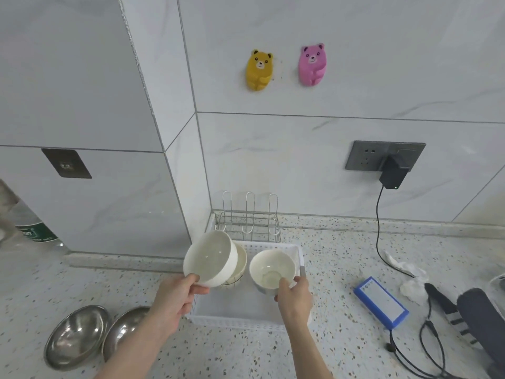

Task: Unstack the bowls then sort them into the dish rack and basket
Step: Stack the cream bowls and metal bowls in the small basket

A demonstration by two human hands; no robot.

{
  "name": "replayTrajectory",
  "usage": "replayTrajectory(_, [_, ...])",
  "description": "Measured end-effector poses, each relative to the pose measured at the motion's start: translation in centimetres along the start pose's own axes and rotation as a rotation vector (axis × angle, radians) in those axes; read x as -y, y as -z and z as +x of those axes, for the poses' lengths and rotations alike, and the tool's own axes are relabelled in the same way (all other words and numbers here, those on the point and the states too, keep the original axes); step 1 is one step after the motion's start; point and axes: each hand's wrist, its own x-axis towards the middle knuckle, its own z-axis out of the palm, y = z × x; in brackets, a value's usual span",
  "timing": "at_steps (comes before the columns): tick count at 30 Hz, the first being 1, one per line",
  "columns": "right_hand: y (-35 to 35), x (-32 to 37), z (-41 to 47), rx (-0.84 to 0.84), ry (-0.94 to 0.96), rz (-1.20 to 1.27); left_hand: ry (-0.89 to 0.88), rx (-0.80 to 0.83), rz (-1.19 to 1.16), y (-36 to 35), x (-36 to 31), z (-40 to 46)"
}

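Note:
My left hand (177, 296) pinches the rim of a white bowl (209, 257), tilted with its mouth toward me, over the left end of the white plastic basket (235, 320). A second cream bowl (239, 266) nests just behind it. My right hand (293, 295) grips the near rim of another white bowl (270, 269), upright over the basket's right half. The wire dish rack (250, 220) stands behind the basket against the wall, with nothing in its slots. Two steel bowls (78, 335) lie on the counter at lower left.
A blue box (381, 302), crumpled tissue (410, 283), black cables (434, 343) and a dark strap (478, 310) lie to the right. A charger (392, 173) is plugged into the wall socket. A bottle (32, 231) stands at far left. Tiled wall corner rises behind the rack.

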Motion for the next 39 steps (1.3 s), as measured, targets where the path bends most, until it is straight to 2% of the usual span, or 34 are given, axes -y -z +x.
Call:
replayTrajectory(9, [-1.4,0.4,0.3,0.003,-0.032,-0.173,-0.016,0.023,0.084,-2.3,0.4,0.6])
replayTrajectory(13, [-1.7,0.1,0.4,0.022,-0.011,-0.365,-0.013,0.047,0.104,-3.1,0.6,0.9])
replayTrajectory(21, [-1.0,-0.6,0.7,0.017,0.136,-0.627,-0.027,0.080,0.135,-4.6,0.4,1.3])
replayTrajectory(26, [0.1,-1.6,0.9,0.191,0.348,-0.688,-0.016,0.100,0.148,-5.8,-0.1,1.6])
replayTrajectory(28, [0.3,-1.7,0.9,0.179,0.389,-0.711,-0.013,0.121,0.150,-6.2,-0.2,1.6])
replayTrajectory(32, [0.1,-1.5,0.6,0.080,0.359,-0.719,-0.004,0.144,0.166,-6.7,-0.3,1.7])
replayTrajectory(39, [0.1,-1.6,0.7,0.044,0.307,-0.701,0.010,0.174,0.189,-7.2,-0.1,1.8])
